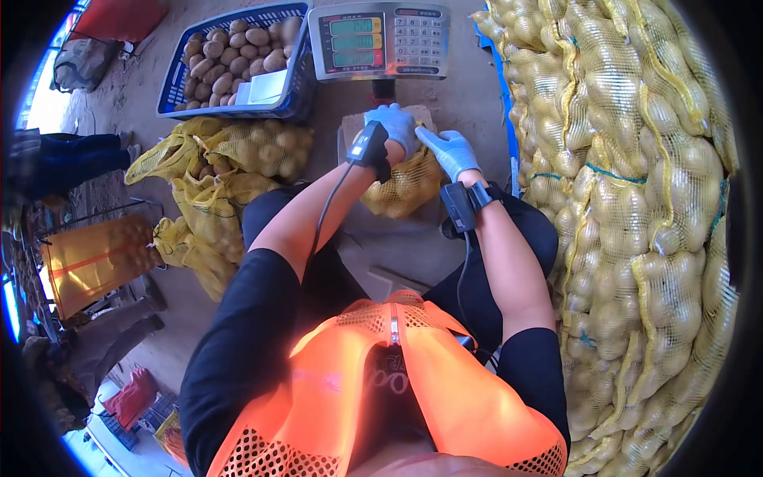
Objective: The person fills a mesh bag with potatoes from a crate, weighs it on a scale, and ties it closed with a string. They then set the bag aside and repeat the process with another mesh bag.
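A yellow mesh bag of potatoes (404,188) rests on the weighing platform (350,127) in front of me. My left hand (392,127), in a light blue glove, is closed at the top of the bag, its fingertips partly hidden. On the bag's right side, my right hand (450,151), gloved alike, pinches the mesh near its upper edge. Just beyond the bag stands the scale's display panel (380,41), with lit green readouts and a keypad.
A blue crate (171,95) of loose potatoes, with white paper on top, sits at upper left. Below it are several yellow mesh bags (211,203). Filled mesh sacks (620,207) form a tall stack along the right. Another person's dark-clothed leg (79,163) shows at far left.
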### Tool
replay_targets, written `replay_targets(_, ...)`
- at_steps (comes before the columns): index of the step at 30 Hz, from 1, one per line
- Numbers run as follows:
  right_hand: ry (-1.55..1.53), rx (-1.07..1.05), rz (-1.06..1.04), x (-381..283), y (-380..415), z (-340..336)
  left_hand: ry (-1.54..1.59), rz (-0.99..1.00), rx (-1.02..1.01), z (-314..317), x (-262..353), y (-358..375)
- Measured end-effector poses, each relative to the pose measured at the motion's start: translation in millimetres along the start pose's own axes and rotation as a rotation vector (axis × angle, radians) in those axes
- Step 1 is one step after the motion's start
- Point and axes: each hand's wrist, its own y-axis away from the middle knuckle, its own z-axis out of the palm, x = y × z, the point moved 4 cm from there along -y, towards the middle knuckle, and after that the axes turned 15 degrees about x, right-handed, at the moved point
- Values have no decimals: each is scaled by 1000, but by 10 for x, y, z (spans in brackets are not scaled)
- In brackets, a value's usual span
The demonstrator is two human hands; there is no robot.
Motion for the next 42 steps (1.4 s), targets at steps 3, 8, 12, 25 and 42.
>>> replay_targets(3,216,-8,-169,188,-217,189,-88,27,-1,-13,34,-19)
replay_targets(8,229,119,-204,216,-229,243,-128,-26,-59,173,-18,-175)
replay_targets(12,-9,111,-302,158,-127,225,-183,-21,-42,134,-43,-175)
replay_targets(25,-771,114,-120,-35,398,-461,611,-314,593,-1237,-1087,305)
replay_targets(42,-298,-401,-345,-327,571,-308,384,52,41,-340,-762,224)
